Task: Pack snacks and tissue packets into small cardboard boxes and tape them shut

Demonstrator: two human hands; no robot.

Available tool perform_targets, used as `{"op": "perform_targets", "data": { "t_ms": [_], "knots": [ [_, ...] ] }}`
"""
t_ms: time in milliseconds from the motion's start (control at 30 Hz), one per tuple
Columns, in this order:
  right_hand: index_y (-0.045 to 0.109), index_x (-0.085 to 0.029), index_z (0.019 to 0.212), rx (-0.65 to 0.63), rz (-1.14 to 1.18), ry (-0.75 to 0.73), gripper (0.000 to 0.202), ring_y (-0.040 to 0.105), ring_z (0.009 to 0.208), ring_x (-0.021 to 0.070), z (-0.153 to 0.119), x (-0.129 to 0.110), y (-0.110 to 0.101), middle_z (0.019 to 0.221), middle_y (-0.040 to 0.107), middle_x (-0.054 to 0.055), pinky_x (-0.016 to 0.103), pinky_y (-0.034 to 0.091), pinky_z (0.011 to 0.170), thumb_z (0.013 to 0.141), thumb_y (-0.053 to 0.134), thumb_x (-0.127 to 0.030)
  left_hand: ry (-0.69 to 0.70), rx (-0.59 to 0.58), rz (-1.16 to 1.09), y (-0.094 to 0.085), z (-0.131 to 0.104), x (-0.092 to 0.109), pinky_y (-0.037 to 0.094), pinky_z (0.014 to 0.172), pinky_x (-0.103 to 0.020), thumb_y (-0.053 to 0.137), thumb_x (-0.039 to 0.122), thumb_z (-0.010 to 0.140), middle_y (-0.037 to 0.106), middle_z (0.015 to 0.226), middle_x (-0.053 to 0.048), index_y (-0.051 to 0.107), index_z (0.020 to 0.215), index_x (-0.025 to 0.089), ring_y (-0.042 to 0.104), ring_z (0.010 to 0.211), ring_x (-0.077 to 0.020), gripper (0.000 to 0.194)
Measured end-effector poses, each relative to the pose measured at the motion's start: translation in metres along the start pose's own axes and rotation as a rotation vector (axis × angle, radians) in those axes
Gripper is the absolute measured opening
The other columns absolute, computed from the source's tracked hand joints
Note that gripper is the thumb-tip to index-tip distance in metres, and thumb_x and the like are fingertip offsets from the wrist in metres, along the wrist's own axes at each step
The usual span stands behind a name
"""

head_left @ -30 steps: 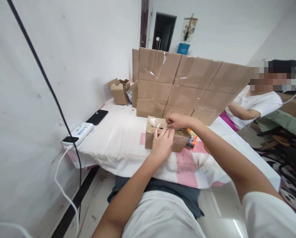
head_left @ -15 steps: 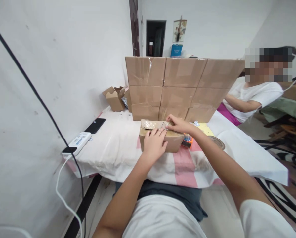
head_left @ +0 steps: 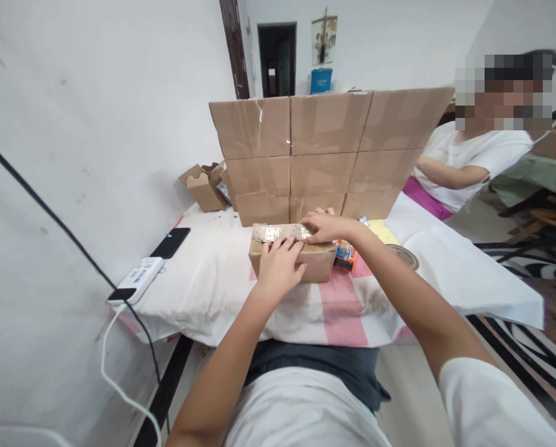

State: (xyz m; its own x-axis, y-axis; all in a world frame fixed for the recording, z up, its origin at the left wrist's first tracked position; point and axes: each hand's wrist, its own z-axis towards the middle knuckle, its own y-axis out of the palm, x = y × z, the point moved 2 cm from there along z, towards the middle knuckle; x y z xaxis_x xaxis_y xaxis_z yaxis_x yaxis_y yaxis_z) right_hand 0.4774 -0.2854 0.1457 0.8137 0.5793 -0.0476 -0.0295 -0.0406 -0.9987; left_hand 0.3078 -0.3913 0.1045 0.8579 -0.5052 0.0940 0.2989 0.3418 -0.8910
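A small brown cardboard box (head_left: 319,267) lies on the cloth-covered table in front of me, a shiny strip of packing tape (head_left: 273,232) along its top. My left hand (head_left: 280,267) rests on the near top edge, fingers stretched out toward the strip. Over the right part of the top lies my right hand (head_left: 324,226), fingers extended across the tape and the thumb on the near side. Part of the tape is hidden under that hand. Just right of the box sits a small orange and blue packet (head_left: 345,256).
A panel of joined cardboard boxes (head_left: 324,127) stands behind. At left are a black phone (head_left: 171,242), a white power strip (head_left: 140,279) and an opened carton (head_left: 205,189). To the right lie a yellow sheet (head_left: 381,231) and a round brown object (head_left: 402,256); another person (head_left: 473,155) sits beyond.
My right hand has flattened, its fingers now reaching farther over the box top. The left hand stays on the near edge. The view has shifted slightly.
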Motion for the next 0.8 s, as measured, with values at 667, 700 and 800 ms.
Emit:
{"op": "perform_targets", "data": {
  "t_ms": [667,700,800],
  "knots": [
    [0.079,-0.022,0.097,0.159,-0.159,-0.226,0.026,0.064,0.086,0.0232,-0.002,-0.019,-0.021,0.087,0.076,0.009,0.03,0.039,0.074,0.081,0.063,-0.034,-0.014,0.11,-0.109,-0.005,0.01,0.001,0.033,0.111,-0.055,0.061,0.042,0.09,0.065,0.131,-0.018,0.055,0.124,0.019,0.055,0.13,-0.0323,0.042],
    [0.079,-0.023,0.101,0.164,-0.124,-0.216,0.028,0.064,0.085,0.0225,-0.001,-0.019,-0.021,0.088,0.076,0.008,0.03,0.04,0.074,0.08,0.064,-0.034,-0.029,0.12,-0.124,-0.006,0.011,0.001,0.033,0.111,-0.054,0.059,0.045,0.091,0.066,0.13,-0.018,0.055,0.122,0.019,0.057,0.127,-0.0319,0.041],
    [0.078,-0.024,0.107,0.143,-0.035,-0.167,0.032,0.065,0.088,0.023,-0.004,-0.02,-0.023,0.09,0.076,0.008,0.03,0.042,0.077,0.08,0.065,-0.035,-0.069,0.155,-0.137,-0.007,0.013,0.004,0.031,0.112,-0.055,0.051,0.05,0.095,0.068,0.126,-0.016,0.056,0.117,0.02,0.06,0.123,-0.0317,0.038]
  ]
}}
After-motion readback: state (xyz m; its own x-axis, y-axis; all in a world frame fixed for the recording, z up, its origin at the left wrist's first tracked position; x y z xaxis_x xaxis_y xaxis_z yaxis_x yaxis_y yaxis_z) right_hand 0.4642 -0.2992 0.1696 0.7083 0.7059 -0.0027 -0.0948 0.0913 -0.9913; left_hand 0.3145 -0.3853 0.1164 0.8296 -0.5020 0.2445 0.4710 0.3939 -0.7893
